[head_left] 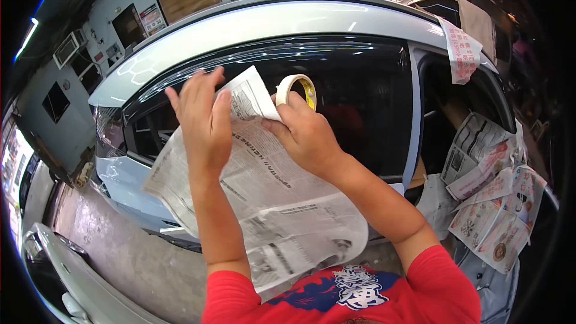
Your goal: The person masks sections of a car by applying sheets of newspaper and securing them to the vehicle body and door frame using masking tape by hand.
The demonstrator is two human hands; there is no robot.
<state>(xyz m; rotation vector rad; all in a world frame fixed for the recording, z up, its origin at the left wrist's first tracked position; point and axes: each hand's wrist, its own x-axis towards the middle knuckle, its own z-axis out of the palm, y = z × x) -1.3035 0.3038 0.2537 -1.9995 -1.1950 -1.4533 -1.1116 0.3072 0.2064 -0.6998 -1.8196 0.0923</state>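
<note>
A sheet of newspaper hangs in front of the car's side, with its top corner folded up. My right hand is closed on a roll of masking tape and pinches the newspaper's upper edge between thumb and fingers. To the left, my left hand is raised at the folded corner. Its fingers are stretched and somewhat apart, slightly blurred, and nothing shows in its grip. Whether its thumb touches the paper I cannot tell.
Right behind the paper stands a light-coloured car with a dark side window. More newspaper covers its open door area at the right. A pink-printed sheet hangs from the roof. Another car stands at lower left on the concrete floor.
</note>
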